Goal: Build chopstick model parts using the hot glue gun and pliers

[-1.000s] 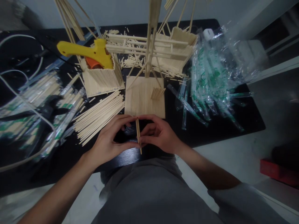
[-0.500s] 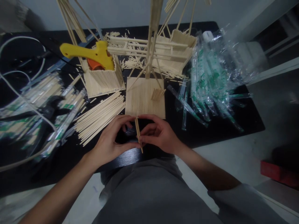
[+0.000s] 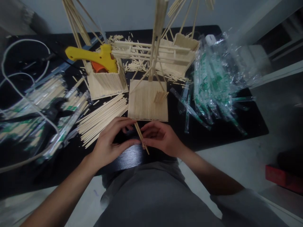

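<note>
A: Quick, where's the pair of sticks (image 3: pixel 139 132)?
B: Between both hands, slanted, low over the black surface (image 3: pixel 199 135), just in front of the stick panel (image 3: pixel 144 104).
A: Right hand (image 3: pixel 167 140)?
B: Clamped on the sticks near their lower end, thumb on top; forefinger curled near the upper part.
A: Left hand (image 3: pixel 106 142)?
B: Thumb and forefinger apart, forefinger at the upper end. Can't tell if it grips.
A: Around them?
B: Loose stick pile (image 3: pixel 103 118) beside the left hand, wrapped sticks (image 3: pixel 77 104) farther left. Yellow glue gun (image 3: pixel 88 55) rests on the stick box (image 3: pixel 107 82), behind the pile.
A: Right side?
B: Clear and green plastic wrappers (image 3: pixel 213 82), heaped. Post (image 3: pixel 155 47) rises at the panel's back.
</note>
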`<control>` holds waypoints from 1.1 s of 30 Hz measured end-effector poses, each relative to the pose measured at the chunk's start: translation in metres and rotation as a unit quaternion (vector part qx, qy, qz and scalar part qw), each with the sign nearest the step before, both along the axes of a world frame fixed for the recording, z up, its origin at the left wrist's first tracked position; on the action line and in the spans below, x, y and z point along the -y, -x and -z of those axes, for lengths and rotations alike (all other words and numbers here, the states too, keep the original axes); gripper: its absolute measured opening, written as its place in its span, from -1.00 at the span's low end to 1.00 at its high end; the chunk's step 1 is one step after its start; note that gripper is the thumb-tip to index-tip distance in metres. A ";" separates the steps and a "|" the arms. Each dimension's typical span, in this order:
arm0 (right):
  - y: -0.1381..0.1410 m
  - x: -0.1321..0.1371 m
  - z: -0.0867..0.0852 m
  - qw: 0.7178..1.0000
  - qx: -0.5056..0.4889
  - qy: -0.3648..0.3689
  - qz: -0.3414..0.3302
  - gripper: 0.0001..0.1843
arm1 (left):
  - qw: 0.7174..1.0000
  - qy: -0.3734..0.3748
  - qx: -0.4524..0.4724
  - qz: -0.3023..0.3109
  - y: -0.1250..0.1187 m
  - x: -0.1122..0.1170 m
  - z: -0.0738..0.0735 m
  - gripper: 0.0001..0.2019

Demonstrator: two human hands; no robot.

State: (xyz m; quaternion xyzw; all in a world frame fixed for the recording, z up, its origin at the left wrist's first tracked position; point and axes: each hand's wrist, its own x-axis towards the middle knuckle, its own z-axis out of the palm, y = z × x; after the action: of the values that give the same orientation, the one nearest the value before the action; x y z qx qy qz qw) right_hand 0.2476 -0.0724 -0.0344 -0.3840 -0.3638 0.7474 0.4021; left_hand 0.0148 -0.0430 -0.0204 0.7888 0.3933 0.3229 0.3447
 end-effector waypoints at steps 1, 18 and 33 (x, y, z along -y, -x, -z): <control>0.000 0.000 -0.001 1.000 0.004 -0.005 0.000 -0.64 | 1.000 -0.003 0.004 -0.002 0.000 0.000 0.000 -0.49; -0.001 -0.001 -0.003 0.999 0.035 0.003 -0.004 -0.75 | 0.999 0.012 0.042 -0.025 0.008 -0.004 -0.001 -0.66; 0.003 0.006 0.001 0.955 0.210 -0.205 0.048 -0.86 | 0.999 -0.014 -0.039 -0.009 0.029 0.004 -0.007 -0.85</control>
State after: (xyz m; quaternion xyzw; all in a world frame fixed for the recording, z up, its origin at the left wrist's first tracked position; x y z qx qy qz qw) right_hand 0.2450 -0.0785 -0.0357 -0.4589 -0.5665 0.5388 0.4221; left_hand -0.0138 -0.0466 -0.0135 0.8019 0.4090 0.3003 0.3154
